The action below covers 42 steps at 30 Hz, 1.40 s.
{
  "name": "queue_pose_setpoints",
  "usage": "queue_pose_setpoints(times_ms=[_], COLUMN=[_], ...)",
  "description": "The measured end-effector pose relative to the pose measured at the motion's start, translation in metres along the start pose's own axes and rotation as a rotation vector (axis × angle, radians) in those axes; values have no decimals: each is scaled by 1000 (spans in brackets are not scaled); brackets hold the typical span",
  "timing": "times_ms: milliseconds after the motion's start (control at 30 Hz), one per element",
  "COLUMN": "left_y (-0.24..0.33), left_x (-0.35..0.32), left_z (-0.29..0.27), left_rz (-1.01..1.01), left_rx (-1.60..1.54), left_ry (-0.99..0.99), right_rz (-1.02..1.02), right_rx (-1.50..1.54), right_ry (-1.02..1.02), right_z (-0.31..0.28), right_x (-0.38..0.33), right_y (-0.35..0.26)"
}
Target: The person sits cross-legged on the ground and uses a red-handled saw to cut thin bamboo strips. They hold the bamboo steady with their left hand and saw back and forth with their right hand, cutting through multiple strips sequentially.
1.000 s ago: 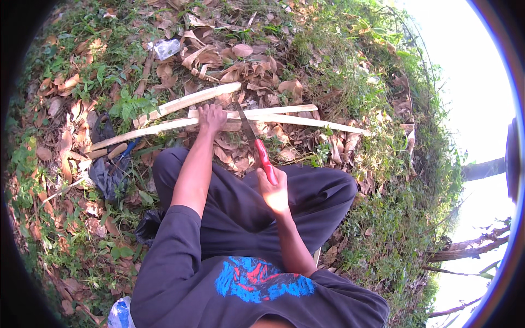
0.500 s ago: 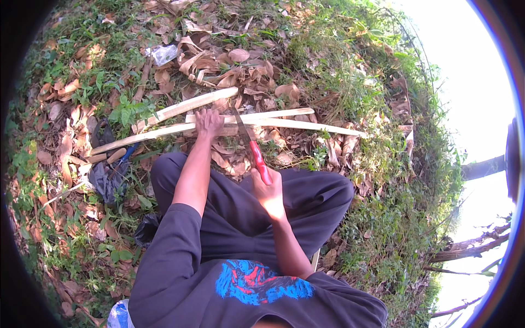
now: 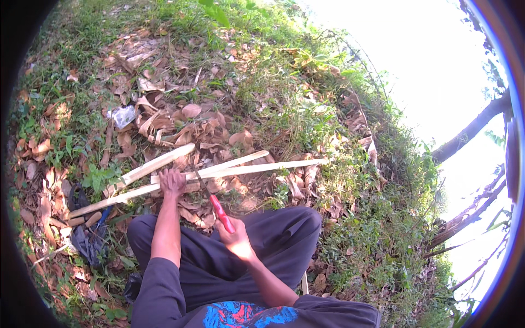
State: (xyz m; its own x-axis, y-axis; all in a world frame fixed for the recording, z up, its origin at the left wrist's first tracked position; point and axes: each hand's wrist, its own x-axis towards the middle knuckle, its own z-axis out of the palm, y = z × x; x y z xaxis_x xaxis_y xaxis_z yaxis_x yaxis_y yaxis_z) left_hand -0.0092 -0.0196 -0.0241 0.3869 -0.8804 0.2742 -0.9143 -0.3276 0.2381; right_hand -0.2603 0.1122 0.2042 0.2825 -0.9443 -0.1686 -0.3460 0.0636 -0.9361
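Though one handsaw (image 3: 217, 207), three pale sticks (image 3: 273, 166)

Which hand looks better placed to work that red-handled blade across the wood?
Probably the right hand: it grips the red handle, with the blade angled across the pale wooden strips. The left hand rests on the strips, left of the blade, so it seems better placed for steadying them.

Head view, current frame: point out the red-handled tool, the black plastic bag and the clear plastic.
Red-handled tool (image 3: 216, 205): head view, upper part of its handle.
Black plastic bag (image 3: 91, 249): head view, its crumpled lower part.
Clear plastic (image 3: 124, 116): head view, middle of the crumpled piece.
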Motion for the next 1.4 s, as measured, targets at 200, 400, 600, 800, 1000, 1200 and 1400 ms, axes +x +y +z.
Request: queue_pose_setpoints(times_ms=[200, 400, 600, 800, 1000, 1200, 1400], left_y=[12, 10, 4, 11, 19, 11, 9], left_x=[1, 2, 2, 3, 0, -1, 4], left_z=[-3, 1, -7, -17, -13, -9, 4], left_rz=[-8, 29, -16, -8, 25, 14, 35], left_rx=[-17, 10, 17, 18, -18, 40, 42], left_ry=[-36, 22, -41, -87, -21, -35, -36], right_rz=[47, -23, 37, -36, -88, 56, -35], right_rx=[19, -39, -18, -29, -64, -23, -44], right_ry=[3, 21, -10, 24, 30, 7, 32], right_z=[-26, 9, -5, -9, 13, -24, 11], right_x=[-16, 33, -15, 15, 38, -24, 31], right_y=[16, 15, -2, 5, 22, 6, 10])
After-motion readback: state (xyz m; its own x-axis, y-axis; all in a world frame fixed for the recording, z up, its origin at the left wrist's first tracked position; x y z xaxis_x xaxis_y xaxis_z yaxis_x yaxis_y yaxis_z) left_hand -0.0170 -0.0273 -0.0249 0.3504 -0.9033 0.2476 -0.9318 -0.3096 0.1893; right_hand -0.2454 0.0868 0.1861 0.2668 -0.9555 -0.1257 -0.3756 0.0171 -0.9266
